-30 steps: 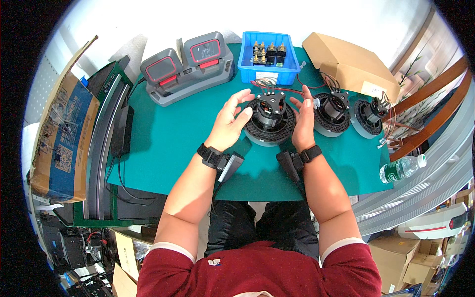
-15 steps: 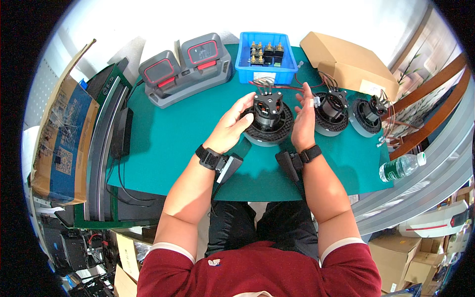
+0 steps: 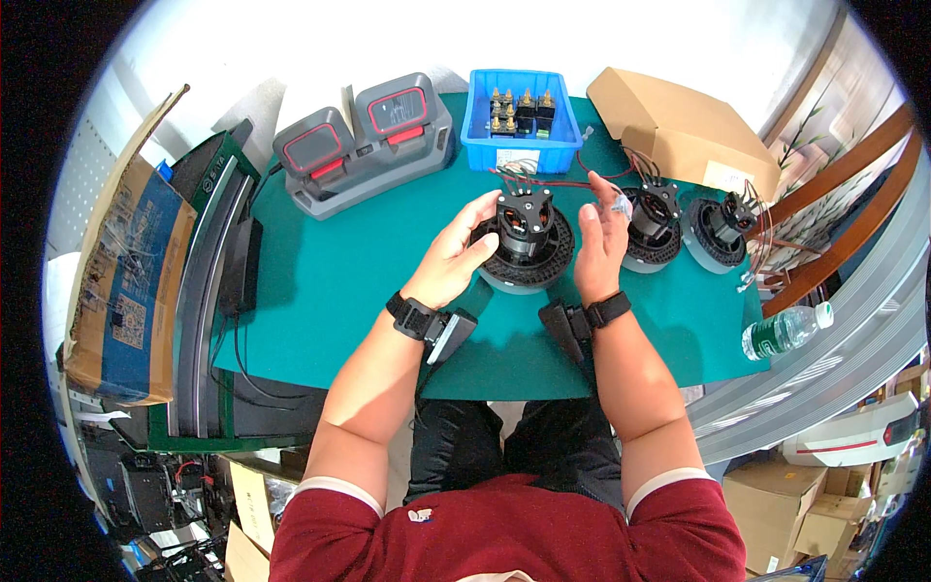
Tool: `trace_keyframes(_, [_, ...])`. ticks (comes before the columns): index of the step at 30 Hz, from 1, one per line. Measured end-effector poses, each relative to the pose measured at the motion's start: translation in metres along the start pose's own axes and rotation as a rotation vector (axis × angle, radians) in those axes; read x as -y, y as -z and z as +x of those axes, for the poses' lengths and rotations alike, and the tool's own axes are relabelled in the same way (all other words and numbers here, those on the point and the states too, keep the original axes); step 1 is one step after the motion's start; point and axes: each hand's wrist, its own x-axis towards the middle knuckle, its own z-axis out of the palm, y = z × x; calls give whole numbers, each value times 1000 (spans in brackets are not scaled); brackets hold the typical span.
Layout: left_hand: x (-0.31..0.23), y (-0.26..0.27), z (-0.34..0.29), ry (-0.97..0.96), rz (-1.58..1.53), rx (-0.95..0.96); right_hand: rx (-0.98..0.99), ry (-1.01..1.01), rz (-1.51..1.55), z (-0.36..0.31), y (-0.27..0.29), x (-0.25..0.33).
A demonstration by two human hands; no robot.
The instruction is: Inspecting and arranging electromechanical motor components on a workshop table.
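A black motor [image 3: 525, 221] with a triangular top plate stands upright on a round wheel-like base with a textured black rim and a pale lower edge. My left hand [image 3: 453, 254] curves round the motor's left side, thumb in front and fingers behind. On the right, my right hand [image 3: 601, 247] is raised with its fingers apart, not closed on the motor. A small clear-white connector [image 3: 622, 205] shows against its fingers; I cannot tell whether they touch it. Thin dark red wires [image 3: 562, 182] run behind the motor toward that hand.
Two similar motors [image 3: 656, 218] [image 3: 720, 228] stand to the right. A blue bin [image 3: 553, 155] with black brass-topped parts is behind, beside a cardboard box [image 3: 679, 126]. A grey dual charger [image 3: 373, 175] sits back left. A water bottle [image 3: 781, 332] lies at the table's right edge.
My right hand has turned slightly, and its thumb now stands out from the fingers. The left hand stays at the motor, which remains in place.
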Motion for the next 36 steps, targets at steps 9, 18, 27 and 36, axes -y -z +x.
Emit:
trace_keyframes(9, [-2, -1, 0, 1, 11, -19, -45, 94, -22, 1, -1, 6])
trace_keyframes(18, [-2, -1, 0, 15, 10, -22, 116, 67, 98, 3, 1, 8])
trace_keyframes(27, [-2, -1, 0, 1, 4, -21, 230, -156, 220, 2, 5, 6])
trace_keyframes(36, [-10, -3, 0, 3, -22, -79, -10, -270, 323, 7, 4, -1])
